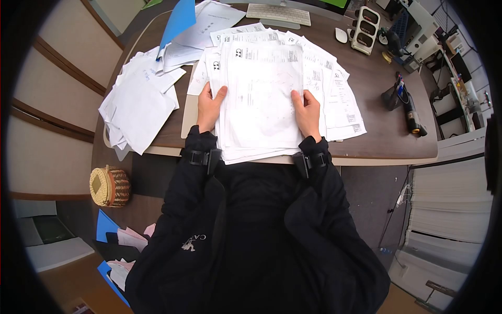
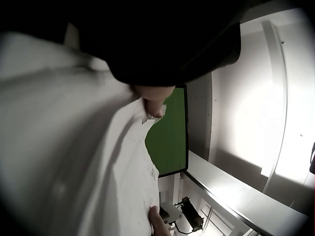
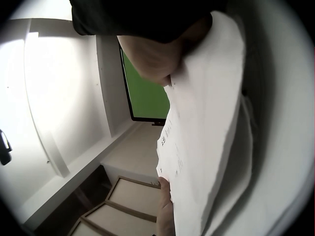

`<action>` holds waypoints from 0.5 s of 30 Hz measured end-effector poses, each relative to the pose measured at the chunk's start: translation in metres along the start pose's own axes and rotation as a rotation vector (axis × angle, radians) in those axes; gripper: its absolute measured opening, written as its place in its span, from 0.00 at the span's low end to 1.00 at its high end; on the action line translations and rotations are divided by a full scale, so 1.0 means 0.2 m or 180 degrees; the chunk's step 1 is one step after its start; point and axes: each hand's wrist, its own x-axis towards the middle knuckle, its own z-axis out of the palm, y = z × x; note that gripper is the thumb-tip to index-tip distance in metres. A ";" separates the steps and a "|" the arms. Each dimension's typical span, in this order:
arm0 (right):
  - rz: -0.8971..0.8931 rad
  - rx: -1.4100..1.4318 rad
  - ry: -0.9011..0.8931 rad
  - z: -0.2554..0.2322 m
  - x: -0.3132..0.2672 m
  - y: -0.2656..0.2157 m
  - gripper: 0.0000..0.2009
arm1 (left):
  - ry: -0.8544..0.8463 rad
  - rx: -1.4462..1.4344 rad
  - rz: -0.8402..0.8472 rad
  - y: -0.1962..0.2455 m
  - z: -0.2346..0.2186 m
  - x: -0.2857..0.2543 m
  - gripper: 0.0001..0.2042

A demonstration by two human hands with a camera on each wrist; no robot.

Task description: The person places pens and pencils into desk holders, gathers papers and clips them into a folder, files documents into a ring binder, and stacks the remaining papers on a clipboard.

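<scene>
Both hands hold a thick stack of printed papers [image 1: 264, 104] upright-facing in front of the body, over the desk's near edge. At the stack's left side, my left hand [image 1: 209, 110] grips it with the thumb on the front sheet. My right hand [image 1: 307, 114] grips the right side the same way, thumb on top. In the left wrist view the sheets [image 2: 123, 162] bend and ripple beside the left hand [image 2: 155, 96]. The right wrist view shows the right hand [image 3: 152, 59] at the papers' edge [image 3: 206, 108], several sheets spread apart below.
More printed sheets [image 1: 342, 104] fan out behind and right of the stack. A loose paper pile [image 1: 141, 104] and a blue folder [image 1: 178, 23] lie at left. A keyboard [image 1: 277, 14], mouse [image 1: 341, 35] and pen holder [image 1: 393, 98] stand on the desk [image 1: 366, 144]. A woven basket [image 1: 110, 186] is below left.
</scene>
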 end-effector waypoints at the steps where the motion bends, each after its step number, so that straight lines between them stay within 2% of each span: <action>1: 0.0076 -0.0008 0.0001 0.00 0.00 0.00 0.12 | 0.0029 -0.0022 0.0013 -0.01 0.00 0.00 0.18; 2: 0.0074 -0.0008 -0.0002 0.01 0.00 0.00 0.12 | 0.0032 -0.0022 0.0015 -0.02 0.00 0.01 0.18; 4: -0.0674 -0.0305 0.0206 0.04 0.00 0.02 0.16 | 0.0032 -0.0169 -0.0055 -0.04 -0.01 0.02 0.18; 7: -0.0549 -0.0499 0.0008 0.03 0.01 0.04 0.22 | -0.0022 -0.0282 -0.0008 -0.05 -0.03 0.02 0.17; 10: -0.0408 -0.0339 -0.0063 0.02 0.00 0.03 0.24 | -0.0013 -0.0563 -0.0124 -0.03 -0.01 0.01 0.15; 14: -0.0607 -0.0364 -0.0036 0.03 0.02 0.06 0.25 | -0.0032 -0.0384 -0.0030 -0.03 -0.01 0.02 0.13; 15: -0.0438 -0.0289 -0.0104 0.03 0.02 0.05 0.25 | -0.0052 -0.0380 -0.0008 -0.03 0.00 0.01 0.12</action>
